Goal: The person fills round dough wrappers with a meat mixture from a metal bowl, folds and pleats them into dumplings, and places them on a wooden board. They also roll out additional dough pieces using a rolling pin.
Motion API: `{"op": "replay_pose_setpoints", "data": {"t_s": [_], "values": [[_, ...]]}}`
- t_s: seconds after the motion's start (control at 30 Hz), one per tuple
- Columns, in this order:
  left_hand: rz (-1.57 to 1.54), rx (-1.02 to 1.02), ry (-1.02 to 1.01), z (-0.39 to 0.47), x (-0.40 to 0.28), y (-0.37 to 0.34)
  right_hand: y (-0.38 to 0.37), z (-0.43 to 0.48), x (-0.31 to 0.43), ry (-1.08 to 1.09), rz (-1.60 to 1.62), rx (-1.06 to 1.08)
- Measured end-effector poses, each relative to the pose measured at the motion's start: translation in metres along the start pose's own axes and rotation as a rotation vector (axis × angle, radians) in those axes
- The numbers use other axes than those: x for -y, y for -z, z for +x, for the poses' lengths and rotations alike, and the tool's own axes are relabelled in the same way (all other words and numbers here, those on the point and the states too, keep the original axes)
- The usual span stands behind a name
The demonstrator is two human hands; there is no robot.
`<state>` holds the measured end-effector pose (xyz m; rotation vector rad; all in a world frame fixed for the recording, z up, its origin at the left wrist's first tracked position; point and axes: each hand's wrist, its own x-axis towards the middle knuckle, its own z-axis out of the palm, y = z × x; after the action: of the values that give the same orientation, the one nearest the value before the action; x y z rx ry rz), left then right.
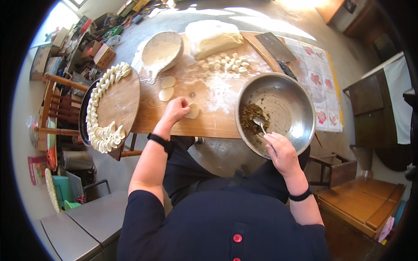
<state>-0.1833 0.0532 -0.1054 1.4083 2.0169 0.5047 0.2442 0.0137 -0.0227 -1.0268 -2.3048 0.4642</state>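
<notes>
A thin round dough wrapper (194, 111) is pinched at its left edge by my left hand (177, 109), low over the floured wooden board (183, 127). Two more wrappers (167, 94) lie just beyond that hand. My right hand (283, 153) grips a metal spoon (260, 123), its bowl in the dark minced filling (250, 114). The filling sits on the left side of a large steel basin (294, 98) at the board's right front. Small cut dough pieces (225, 62) are clustered toward the back, before a big dough block (217, 42) partly under a white cover.
A round board (117, 98) on a chair (62, 104) at left carries a curved row of folded dumplings (94, 104). A flour-filled bowl (162, 49) stands at the back left. A cleaver (274, 47) and a rolling pin (261, 52) lie behind the basin.
</notes>
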Motion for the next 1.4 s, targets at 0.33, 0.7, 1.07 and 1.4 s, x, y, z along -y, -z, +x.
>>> {"op": "replay_pose_setpoints", "data": {"t_s": [0.33, 0.7, 1.07, 1.4], "values": [[-1.259, 0.130, 0.084, -0.069, -0.047, 0.009, 0.017, -0.005, 0.005, -0.331, 0.372, -0.142], [-1.273, 0.214, 0.096, -0.085, -0.070, -0.007, -0.001, -0.009, 0.005, -0.481, 0.610, -0.108], [-0.672, -0.201, -0.362, -0.104, -0.103, -0.002, -0.012, -0.003, 0.005, -0.312, 0.397, -0.088], [-1.381, 0.204, -0.003, -0.106, -0.146, -0.027, 0.014, -0.039, -0.005, -0.915, 1.331, -0.369]]}}
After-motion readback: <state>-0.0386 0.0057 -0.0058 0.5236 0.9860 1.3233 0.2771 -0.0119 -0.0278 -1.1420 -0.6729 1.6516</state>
